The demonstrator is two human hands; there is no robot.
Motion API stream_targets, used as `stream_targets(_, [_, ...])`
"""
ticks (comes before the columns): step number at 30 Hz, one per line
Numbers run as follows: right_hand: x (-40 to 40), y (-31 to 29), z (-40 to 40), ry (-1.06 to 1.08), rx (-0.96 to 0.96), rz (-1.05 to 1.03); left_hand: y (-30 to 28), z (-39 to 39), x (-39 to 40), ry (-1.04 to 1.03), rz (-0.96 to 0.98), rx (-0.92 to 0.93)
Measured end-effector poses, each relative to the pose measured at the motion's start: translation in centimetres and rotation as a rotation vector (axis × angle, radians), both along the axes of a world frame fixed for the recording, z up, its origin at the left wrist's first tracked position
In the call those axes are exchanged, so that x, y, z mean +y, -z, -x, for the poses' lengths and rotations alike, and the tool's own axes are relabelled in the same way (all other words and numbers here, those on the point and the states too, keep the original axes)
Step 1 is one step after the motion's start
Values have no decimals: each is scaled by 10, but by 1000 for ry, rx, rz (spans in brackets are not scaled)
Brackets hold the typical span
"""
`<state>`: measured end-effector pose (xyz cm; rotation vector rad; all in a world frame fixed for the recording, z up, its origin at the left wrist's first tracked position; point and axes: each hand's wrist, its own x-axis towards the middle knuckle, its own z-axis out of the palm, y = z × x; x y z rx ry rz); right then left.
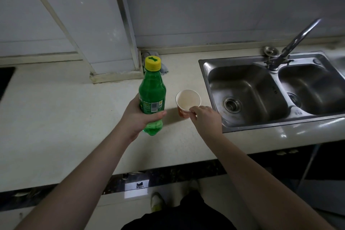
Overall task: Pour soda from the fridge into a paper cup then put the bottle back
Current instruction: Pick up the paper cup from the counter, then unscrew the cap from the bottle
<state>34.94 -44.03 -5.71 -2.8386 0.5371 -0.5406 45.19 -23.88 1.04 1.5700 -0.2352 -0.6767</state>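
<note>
Left hand [139,115] grips an upright green plastic soda bottle [152,97] with yellow cap on, while right hand [204,115] pinches the rim of an orange-sided paper cup [187,102] standing on the pale countertop [56,117] beside a steel double sink [248,123].

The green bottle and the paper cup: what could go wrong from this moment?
1. The yellow cap is on the green bottle, and both hands are busy; opening it one-handed may shake the soda so it foams over.
2. The right hand pinches only the rim of the light paper cup, so it may tip while being filled.
3. The cup stands close to the sink edge.
</note>
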Motion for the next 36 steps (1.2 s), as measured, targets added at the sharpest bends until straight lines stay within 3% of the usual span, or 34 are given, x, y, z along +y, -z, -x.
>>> stream_targets(10, [-22,-6,2,-67,126,-58,5,14,-10,-58,-59,-6])
stream_targets(13, [-28,-29,-3,-86,50,-109,5,17,-16,-80,-82,-32])
stream_targets(20, [-8,-149,-31,-201,-208,-543,-9,23,-29,-90,-194,-201])
stream_targets(22, [-4,-175,-36,-279,-165,-481,-9,23,-29,-87,-208,-230])
stream_targets(28, [-12,-190,-51,-295,12,-30,-15,22,-30,-126,-301,-359])
stream_targets(36, [-11,-198,-63,-192,261,81,-22,26,-35,-192,-354,-489])
